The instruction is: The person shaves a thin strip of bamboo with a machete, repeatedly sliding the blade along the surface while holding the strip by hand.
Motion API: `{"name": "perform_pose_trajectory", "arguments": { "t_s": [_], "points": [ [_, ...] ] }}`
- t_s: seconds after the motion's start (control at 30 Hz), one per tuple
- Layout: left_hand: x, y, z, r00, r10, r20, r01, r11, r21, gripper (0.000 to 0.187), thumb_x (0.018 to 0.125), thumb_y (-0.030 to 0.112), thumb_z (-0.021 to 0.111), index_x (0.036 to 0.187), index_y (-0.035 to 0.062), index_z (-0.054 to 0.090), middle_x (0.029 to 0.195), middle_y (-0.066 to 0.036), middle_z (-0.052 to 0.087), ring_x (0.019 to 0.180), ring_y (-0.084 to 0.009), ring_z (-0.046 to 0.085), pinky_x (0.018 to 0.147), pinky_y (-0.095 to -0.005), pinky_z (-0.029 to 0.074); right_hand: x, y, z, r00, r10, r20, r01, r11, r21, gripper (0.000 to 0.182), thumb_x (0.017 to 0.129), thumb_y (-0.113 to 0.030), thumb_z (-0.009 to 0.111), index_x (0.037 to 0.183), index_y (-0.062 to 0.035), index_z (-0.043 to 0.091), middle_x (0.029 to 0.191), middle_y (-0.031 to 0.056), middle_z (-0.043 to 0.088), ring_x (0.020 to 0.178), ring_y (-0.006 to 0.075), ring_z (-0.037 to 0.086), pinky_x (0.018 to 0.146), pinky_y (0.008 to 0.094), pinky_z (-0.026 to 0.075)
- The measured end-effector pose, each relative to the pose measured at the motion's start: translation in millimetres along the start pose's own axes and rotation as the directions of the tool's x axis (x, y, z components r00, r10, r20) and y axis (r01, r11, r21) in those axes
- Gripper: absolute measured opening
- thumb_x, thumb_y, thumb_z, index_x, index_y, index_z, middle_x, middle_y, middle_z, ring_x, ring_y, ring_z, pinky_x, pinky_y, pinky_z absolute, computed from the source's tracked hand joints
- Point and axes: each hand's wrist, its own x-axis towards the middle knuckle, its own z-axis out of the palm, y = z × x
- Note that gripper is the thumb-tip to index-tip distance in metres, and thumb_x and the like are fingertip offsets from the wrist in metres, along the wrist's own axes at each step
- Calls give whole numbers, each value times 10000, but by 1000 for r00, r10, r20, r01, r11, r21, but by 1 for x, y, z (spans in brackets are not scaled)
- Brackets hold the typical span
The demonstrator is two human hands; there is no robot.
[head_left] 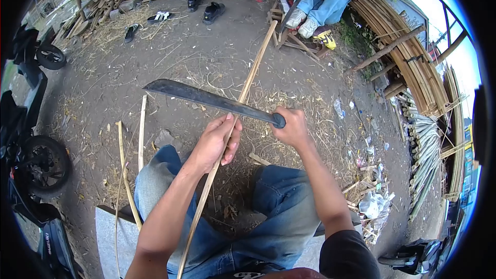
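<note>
A long thin bamboo strip [258,62] runs from near my lap up to the top centre. My left hand [219,142] is closed round it just below the blade. In my right hand [290,128] is the handle of a machete [206,98], its dark wide blade pointing left. The blade lies across the strip, a little above my left fingers; whether it cuts into the strip is too fine to tell. My jeans-covered knees are below, on both sides of the strip.
Another person [325,0] sits at the top right beside a small wooden stand [305,46]. Bamboo stacks [413,67] line the right. Motorcycles [41,165] stand at the left. Loose strips [142,129] lean by my left knee. Shoes [213,12] and litter [373,206] lie about.
</note>
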Motion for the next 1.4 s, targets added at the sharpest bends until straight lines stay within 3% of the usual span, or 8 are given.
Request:
{"name": "perform_pose_trajectory", "arguments": {
  "t_s": [0.17,0.6,0.7,0.77,0.87,1.07,1.17,1.4],
  "points": [
    [-4,-4,4,995,-92,27,94,992,-80,325,1105,351,348,920,108,459,566,45,349,366,-54,288,309,-213,255,-3,-11,6,1000,-1,-2,1,998,67,65,732,-88,708,718,-48,659,559,131,587,499,306,616,507,405,468],
    [-10,-7,12,983,-125,-136,146,977,155,350,1102,395,347,876,136,415,571,74,273,421,-30,234,350,-222,187,14,20,16,964,-267,-7,266,962,-69,131,639,-50,698,747,-63,624,574,110,595,540,316,624,530,408,489],
    [-14,-3,6,984,-100,-148,114,989,90,359,1101,412,349,880,138,418,573,75,274,422,-30,228,354,-218,181,16,56,15,996,-70,-59,61,987,-145,114,692,-126,705,768,-70,640,641,143,657,590,347,659,567,451,524],
    [-12,-1,2,985,-106,-134,111,993,28,361,1099,418,353,883,137,424,571,76,282,413,-32,227,344,-221,187,18,80,13,933,347,-94,-359,909,-212,127,763,-161,675,812,-45,671,694,188,681,643,399,670,623,491,541],
    [-10,-3,3,980,-122,-157,123,992,-5,357,1098,410,355,881,135,424,566,78,285,400,-35,230,330,-222,200,13,65,9,906,411,-104,-422,854,-304,174,805,-185,644,838,-20,688,712,224,678,665,441,663,651,515,537],
    [-6,6,-3,984,-112,-141,104,993,-62,330,1094,370,372,876,129,430,559,74,294,389,-37,243,319,-224,215,3,24,26,974,222,39,-216,969,-123,98,743,-122,677,801,-44,670,642,177,651,605,379,663,573,460,524],
    [-7,3,-3,984,-126,-129,118,991,-65,301,1088,323,369,874,121,435,559,69,298,394,-39,248,319,-226,212,8,-11,30,994,-99,54,101,994,-38,114,654,-94,682,754,-76,631,608,121,622,539,337,629,513,417,493],
    [-18,4,8,966,-179,-185,209,964,162,312,1089,322,368,858,123,434,594,73,287,456,-30,253,376,-221,211,15,-17,24,974,-220,48,219,975,34,127,641,-57,705,725,-58,610,614,110,624,546,305,628,525,397,481]
  ]
}}
